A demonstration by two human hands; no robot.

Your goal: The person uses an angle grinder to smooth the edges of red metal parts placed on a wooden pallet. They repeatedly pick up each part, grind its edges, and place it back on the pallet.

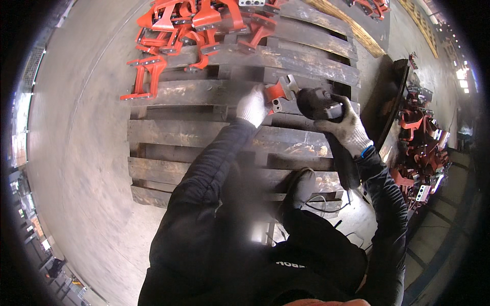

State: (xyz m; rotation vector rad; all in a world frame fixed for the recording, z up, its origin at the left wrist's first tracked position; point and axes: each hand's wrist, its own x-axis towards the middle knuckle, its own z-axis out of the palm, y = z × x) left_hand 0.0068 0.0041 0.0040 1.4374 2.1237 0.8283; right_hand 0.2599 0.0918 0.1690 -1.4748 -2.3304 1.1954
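Red bracket (pixel 276 93) over pallet (pixel 178 132), long axis slanting, bare-metal end up-right. Left hand (pixel 252 105) pinches left end, individual fingers unclear. Right hand (pixel 348 126): fingers curled round black power tool (pixel 317 103), just beside bracket.

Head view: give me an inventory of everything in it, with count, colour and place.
Held bracket: one, red and bare metal, upper centre
Angle grinder: one, black, right of bracket
Pallet slats: many, weathered brown, centre
Loose brackets: many, red, far left of slats
Metal parts: many, red and dark, right side
Timber: two lengths, yellowish, top right
Floor: one, grey, around slats
Wristband: one, blue, right wrist
Boot: one, grey, lower centre
Sleeves: two, black, lower half
Left hand: one, white glove, centre
Right hand: one, white glove, right of centre
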